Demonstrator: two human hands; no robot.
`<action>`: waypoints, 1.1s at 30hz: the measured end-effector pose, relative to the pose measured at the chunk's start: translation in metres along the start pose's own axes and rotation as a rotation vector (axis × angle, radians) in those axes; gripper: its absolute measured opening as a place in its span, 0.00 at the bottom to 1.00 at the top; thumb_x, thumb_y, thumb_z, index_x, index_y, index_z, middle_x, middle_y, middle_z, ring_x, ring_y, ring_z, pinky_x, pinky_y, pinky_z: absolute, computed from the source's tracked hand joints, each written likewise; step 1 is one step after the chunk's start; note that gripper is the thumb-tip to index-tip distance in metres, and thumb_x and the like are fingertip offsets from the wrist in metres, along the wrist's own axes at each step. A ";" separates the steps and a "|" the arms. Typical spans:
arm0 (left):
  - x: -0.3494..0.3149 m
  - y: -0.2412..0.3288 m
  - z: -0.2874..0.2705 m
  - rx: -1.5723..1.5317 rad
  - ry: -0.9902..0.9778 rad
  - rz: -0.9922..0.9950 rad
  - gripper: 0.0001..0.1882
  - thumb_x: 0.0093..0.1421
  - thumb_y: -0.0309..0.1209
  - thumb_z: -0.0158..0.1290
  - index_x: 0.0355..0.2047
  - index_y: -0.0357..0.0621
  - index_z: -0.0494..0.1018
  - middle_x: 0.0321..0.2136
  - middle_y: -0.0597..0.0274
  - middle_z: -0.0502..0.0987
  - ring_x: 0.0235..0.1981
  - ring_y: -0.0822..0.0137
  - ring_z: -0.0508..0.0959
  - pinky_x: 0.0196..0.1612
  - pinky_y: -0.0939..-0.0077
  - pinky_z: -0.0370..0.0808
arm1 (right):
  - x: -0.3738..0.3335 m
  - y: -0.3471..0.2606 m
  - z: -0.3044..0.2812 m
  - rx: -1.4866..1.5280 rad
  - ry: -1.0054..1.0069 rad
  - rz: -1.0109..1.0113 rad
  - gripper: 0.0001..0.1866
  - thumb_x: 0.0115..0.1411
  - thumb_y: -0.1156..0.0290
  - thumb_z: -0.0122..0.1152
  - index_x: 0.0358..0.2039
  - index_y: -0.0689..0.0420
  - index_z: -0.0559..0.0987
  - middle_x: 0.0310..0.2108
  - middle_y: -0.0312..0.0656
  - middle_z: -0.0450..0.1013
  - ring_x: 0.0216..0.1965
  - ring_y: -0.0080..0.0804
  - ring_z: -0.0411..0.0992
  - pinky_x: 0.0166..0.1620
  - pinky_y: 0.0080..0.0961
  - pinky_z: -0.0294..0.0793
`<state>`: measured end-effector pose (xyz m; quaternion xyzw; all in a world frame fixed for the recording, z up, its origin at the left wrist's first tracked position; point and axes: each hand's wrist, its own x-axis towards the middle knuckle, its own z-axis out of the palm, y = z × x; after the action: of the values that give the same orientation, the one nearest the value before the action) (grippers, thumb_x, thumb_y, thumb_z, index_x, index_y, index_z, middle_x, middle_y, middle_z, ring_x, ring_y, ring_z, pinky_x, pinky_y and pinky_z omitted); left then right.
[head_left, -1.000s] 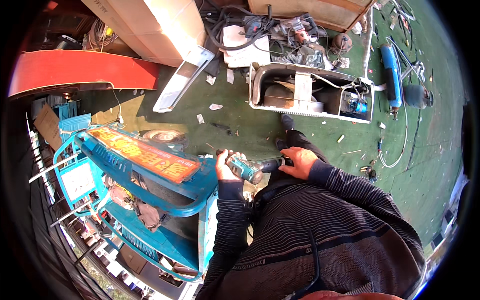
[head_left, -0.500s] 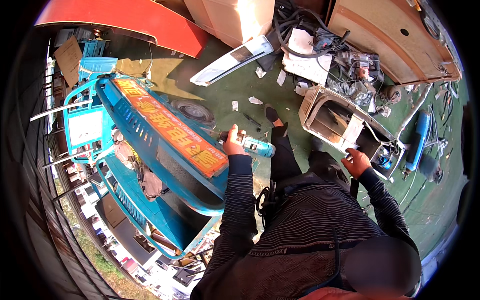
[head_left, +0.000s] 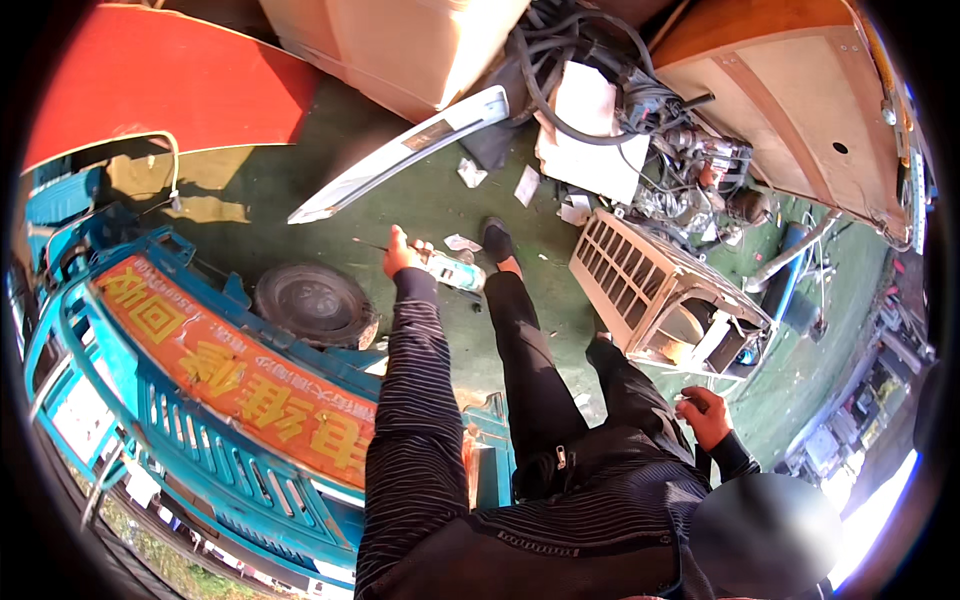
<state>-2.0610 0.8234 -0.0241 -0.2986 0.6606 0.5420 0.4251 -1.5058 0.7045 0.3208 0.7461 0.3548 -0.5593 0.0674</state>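
In my left hand (head_left: 401, 252) is a teal and pale cordless drill (head_left: 456, 271) with a long thin bit pointing left. My fingers are closed around it, over the green floor and left of my feet. Low on the right, my right hand (head_left: 707, 417) has its fingers curled, with a small white thing (head_left: 683, 402) at the fingertips, too small to name. Beyond that hand lies a beige casing (head_left: 632, 284) with a slatted grille and an open side, some parts showing inside. The hand is apart from it.
A teal three-wheeled cart (head_left: 220, 450) with an orange sign and a dark wheel (head_left: 315, 305) fills the left. Ahead are a long white panel (head_left: 410, 150), a cardboard box (head_left: 390, 45) and a red panel (head_left: 180, 90). Cables and tools (head_left: 700, 160) lie far right beside a wooden panel (head_left: 790, 110).
The view has shifted, and the cart now sits lower and farther left. My left arm reaches farther forward with the drill. My right hand is now farther from the beige casing.
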 end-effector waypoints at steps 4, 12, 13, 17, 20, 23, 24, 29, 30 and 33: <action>0.110 0.033 0.056 0.160 -0.054 0.109 0.17 0.68 0.44 0.59 0.34 0.44 0.70 0.23 0.63 0.73 0.22 0.65 0.74 0.27 0.63 0.78 | -0.002 -0.047 0.030 0.064 0.013 0.192 0.18 0.63 0.71 0.66 0.51 0.67 0.79 0.33 0.45 0.82 0.34 0.27 0.81 0.40 0.27 0.80; 0.285 0.073 0.128 0.313 -0.119 -0.089 0.13 0.70 0.43 0.56 0.38 0.48 0.72 0.27 0.62 0.76 0.26 0.63 0.78 0.36 0.55 0.80 | -0.014 -0.058 0.063 0.202 0.052 0.468 0.17 0.65 0.72 0.65 0.51 0.67 0.79 0.35 0.44 0.82 0.34 0.27 0.80 0.41 0.27 0.80; 0.297 0.072 0.135 0.351 -0.092 -0.150 0.13 0.70 0.44 0.56 0.39 0.48 0.73 0.27 0.62 0.77 0.26 0.62 0.78 0.37 0.54 0.80 | -0.012 -0.060 0.068 0.219 0.060 0.486 0.17 0.65 0.72 0.64 0.51 0.67 0.79 0.35 0.44 0.82 0.34 0.27 0.80 0.41 0.27 0.80; 0.347 0.081 0.134 0.310 -0.090 -0.226 0.17 0.69 0.48 0.57 0.38 0.47 0.74 0.29 0.64 0.79 0.32 0.62 0.81 0.49 0.47 0.78 | 0.003 -0.071 0.060 0.065 0.025 0.478 0.18 0.64 0.71 0.64 0.52 0.66 0.79 0.33 0.42 0.82 0.35 0.27 0.81 0.40 0.27 0.79; 0.364 0.074 0.148 0.402 0.010 -0.168 0.15 0.68 0.46 0.59 0.40 0.48 0.77 0.35 0.66 0.82 0.40 0.61 0.83 0.54 0.45 0.76 | 0.012 -0.088 0.061 0.090 0.115 0.473 0.17 0.64 0.70 0.64 0.51 0.66 0.79 0.34 0.43 0.83 0.35 0.27 0.81 0.42 0.27 0.80; 0.373 0.079 0.144 0.388 -0.010 -0.170 0.16 0.68 0.43 0.57 0.47 0.46 0.78 0.46 0.61 0.83 0.49 0.54 0.82 0.55 0.43 0.75 | 0.014 -0.077 0.062 0.098 0.141 0.465 0.17 0.65 0.70 0.63 0.51 0.67 0.79 0.34 0.44 0.83 0.35 0.28 0.81 0.43 0.28 0.80; 0.371 0.077 0.142 0.385 0.008 -0.184 0.17 0.67 0.42 0.56 0.49 0.44 0.78 0.49 0.59 0.82 0.51 0.52 0.81 0.55 0.43 0.75 | 0.014 -0.076 0.065 0.152 0.148 0.480 0.18 0.66 0.69 0.63 0.51 0.68 0.79 0.34 0.45 0.83 0.36 0.28 0.81 0.43 0.27 0.80; 0.308 0.053 0.108 0.210 -0.062 -0.096 0.23 0.62 0.39 0.55 0.53 0.40 0.76 0.53 0.53 0.80 0.54 0.47 0.79 0.59 0.41 0.72 | -0.003 -0.070 0.075 0.252 0.091 0.443 0.18 0.67 0.70 0.63 0.53 0.69 0.78 0.35 0.44 0.82 0.37 0.27 0.81 0.44 0.27 0.80; 0.291 0.055 0.096 0.195 -0.072 -0.087 0.23 0.61 0.39 0.56 0.53 0.39 0.75 0.53 0.52 0.80 0.54 0.47 0.80 0.59 0.41 0.73 | -0.010 -0.061 0.075 0.280 0.088 0.430 0.18 0.67 0.70 0.63 0.53 0.69 0.78 0.35 0.44 0.82 0.37 0.27 0.81 0.44 0.27 0.80; 0.216 0.054 0.070 0.188 -0.070 -0.072 0.23 0.59 0.38 0.59 0.52 0.40 0.74 0.50 0.51 0.80 0.51 0.47 0.80 0.57 0.42 0.74 | -0.024 -0.038 0.069 0.299 0.084 0.352 0.18 0.67 0.70 0.64 0.53 0.68 0.78 0.35 0.43 0.82 0.36 0.26 0.81 0.44 0.26 0.80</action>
<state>-2.1904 0.9183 -0.1942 -0.2618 0.6822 0.4722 0.4931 -1.5857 0.6877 0.3283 0.8209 0.1348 -0.5536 0.0378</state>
